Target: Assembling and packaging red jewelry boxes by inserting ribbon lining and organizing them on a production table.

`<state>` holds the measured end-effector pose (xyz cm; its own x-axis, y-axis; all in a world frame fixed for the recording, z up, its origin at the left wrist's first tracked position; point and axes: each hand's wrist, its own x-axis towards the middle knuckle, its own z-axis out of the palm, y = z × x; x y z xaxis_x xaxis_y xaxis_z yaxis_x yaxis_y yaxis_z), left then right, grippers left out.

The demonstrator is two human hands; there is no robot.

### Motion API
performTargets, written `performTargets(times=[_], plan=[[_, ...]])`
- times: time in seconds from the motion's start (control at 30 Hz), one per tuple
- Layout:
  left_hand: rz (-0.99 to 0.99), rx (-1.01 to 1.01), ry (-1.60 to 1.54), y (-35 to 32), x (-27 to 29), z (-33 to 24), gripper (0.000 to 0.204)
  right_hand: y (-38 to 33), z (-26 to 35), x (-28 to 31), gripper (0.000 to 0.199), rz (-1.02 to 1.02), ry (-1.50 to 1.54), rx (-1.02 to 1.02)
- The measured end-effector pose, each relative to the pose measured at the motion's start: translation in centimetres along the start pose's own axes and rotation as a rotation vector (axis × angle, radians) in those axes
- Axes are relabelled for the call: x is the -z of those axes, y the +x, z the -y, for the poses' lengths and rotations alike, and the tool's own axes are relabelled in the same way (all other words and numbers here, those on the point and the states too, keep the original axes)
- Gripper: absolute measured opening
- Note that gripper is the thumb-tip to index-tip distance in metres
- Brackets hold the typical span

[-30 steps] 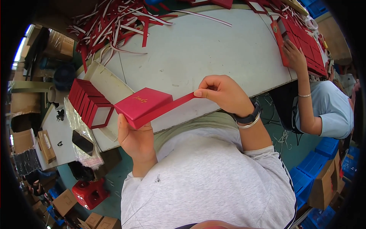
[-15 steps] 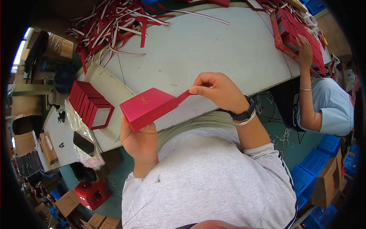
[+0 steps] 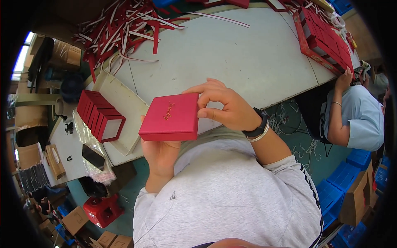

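A flat, square red gift box (image 3: 170,118) with gold lettering on its lid is held up in front of my chest. My left hand (image 3: 160,153) grips it from below, its palm under the box and most fingers hidden behind it. At the box's right edge, my right hand (image 3: 225,105) has its thumb and bent index finger against the side, while other fingers reach along the far right corner. Left of the box, a row of red boxes (image 3: 97,111) with pale end faces stands by a shallow cream tray (image 3: 131,142).
A heap of red and white ribbons (image 3: 120,33) covers the far left of the table (image 3: 231,53). A phone (image 3: 93,156) lies on plastic film at the left. At far right, a co-worker's hand (image 3: 344,79) touches a red carton (image 3: 308,47) of red boxes. Blue crates (image 3: 331,194) stand below.
The red strip that my right hand pulled out from the box's right side no longer shows. That hand has moved in against the box, now turned flatter. The co-worker's hand has moved nearer.
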<state>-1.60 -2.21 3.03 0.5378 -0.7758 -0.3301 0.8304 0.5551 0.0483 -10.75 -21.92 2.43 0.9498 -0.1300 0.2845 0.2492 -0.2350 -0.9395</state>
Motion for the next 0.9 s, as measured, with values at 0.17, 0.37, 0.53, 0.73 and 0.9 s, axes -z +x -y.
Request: performTargets(times=[0.17, 0.37, 0.53, 0.73, 0.9], plan=[[0.041, -0.276, 0.448, 0.5, -0.2, 0.7, 0.043, -0.6, 0.7, -0.6, 0.014, -0.142, -0.279, -0.016], [0.003, -0.678, 1.053, 1.1, 1.0, 1.1, 0.052, -0.9, 1.5, -1.2, 0.013, -0.224, -0.459, 0.037], [0.014, -1.143, 1.237, 1.9, 2.2, 1.9, 0.089, -0.9, 1.4, -2.4, 0.016, -0.294, -0.505, -0.011], [0.050, -0.801, 1.170, 1.6, 1.4, 2.1, 0.133, -1.2, 1.8, -3.6, 0.018, -0.298, -0.483, 0.009], [0.087, -1.054, 1.351, 2.0, 1.9, 1.9, 0.110, -1.3, 2.1, -3.6, 0.020, -0.301, -0.449, -0.029]])
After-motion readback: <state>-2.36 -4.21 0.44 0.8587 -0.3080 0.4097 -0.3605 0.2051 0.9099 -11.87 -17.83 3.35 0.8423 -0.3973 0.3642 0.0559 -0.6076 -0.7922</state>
